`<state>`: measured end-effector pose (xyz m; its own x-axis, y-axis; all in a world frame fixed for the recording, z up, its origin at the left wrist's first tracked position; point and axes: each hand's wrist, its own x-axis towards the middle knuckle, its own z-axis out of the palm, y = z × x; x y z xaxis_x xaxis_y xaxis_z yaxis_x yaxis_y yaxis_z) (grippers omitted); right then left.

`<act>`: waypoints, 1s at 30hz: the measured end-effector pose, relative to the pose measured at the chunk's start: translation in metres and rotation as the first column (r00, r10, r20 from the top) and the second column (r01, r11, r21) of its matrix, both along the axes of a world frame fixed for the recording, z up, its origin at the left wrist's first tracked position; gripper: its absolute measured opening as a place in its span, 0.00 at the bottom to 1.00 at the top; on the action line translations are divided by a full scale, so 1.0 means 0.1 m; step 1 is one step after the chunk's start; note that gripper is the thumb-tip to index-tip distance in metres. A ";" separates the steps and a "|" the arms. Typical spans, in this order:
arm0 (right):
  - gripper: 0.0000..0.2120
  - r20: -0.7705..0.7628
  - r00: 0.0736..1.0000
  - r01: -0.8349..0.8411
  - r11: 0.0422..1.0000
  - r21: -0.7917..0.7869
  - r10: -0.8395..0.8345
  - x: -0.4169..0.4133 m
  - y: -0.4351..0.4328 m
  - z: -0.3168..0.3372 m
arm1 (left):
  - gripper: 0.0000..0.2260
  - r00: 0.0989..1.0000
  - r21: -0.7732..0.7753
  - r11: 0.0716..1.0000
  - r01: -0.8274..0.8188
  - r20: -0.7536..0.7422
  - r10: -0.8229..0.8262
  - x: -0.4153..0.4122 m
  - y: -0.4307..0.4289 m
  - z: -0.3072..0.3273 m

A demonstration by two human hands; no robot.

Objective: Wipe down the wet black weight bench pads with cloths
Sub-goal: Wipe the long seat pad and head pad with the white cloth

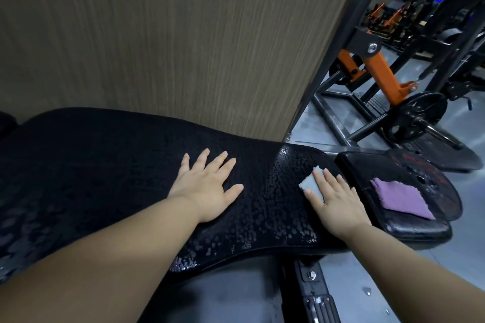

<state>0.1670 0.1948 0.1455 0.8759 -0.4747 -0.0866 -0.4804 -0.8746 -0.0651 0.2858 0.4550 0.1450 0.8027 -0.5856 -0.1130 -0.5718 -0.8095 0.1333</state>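
Long black padded vinyl bench pad (pixel 131 165), beaded with water, long axis running 9 to 3 o'clock across the view. Left hand (pixel 207 186) flat on it, fingers spread, holding nothing. Right hand (pixel 338 202) pressed flat, fingers together, on a small grey folded cloth (pixel 311 182) near the pad's 3 o'clock end. Wet droplets lie at 9 o'clock from the cloth, between the hands; right hand nearer. Purple cloth (pixel 401 198) lies unused on the smaller black seat pad (pixel 420 228), further toward 3 o'clock.
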 end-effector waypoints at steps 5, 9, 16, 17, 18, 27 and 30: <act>0.31 0.018 0.999 0.031 0.999 0.026 -0.031 0.44 -0.17 -0.01 | 0.31 1.000 -0.011 1.000 0.006 0.005 -0.006 0.01 0.00 0.00; 0.32 0.029 0.997 0.066 0.997 0.032 -0.067 0.77 -0.32 -0.03 | 0.31 1.000 -0.010 1.000 0.008 0.014 -0.008 0.02 -0.01 -0.01; 0.35 0.051 0.996 0.074 0.995 0.063 -0.077 1.16 -0.55 -0.07 | 0.31 1.000 0.008 1.000 0.005 0.014 -0.005 0.04 -0.02 -0.04; 0.35 0.052 0.995 0.078 0.993 0.085 -0.083 1.18 -0.57 -0.07 | 0.31 1.000 0.011 1.000 0.005 0.015 -0.005 0.04 -0.02 -0.04; 0.34 0.051 0.994 0.091 0.989 0.114 -0.097 1.19 -0.59 -0.06 | 0.31 1.000 0.013 1.000 0.004 0.015 -0.004 0.04 -0.02 -0.04; 0.35 0.053 0.995 0.074 0.987 0.141 -0.083 1.01 -0.63 -0.06 | 0.31 1.000 0.028 1.000 -0.001 0.007 0.001 0.05 -0.01 -0.01; 0.33 0.058 0.996 0.061 0.991 0.122 -0.068 0.74 -0.61 -0.10 | 0.31 1.000 0.031 1.000 -0.004 0.000 0.004 0.05 -0.01 0.00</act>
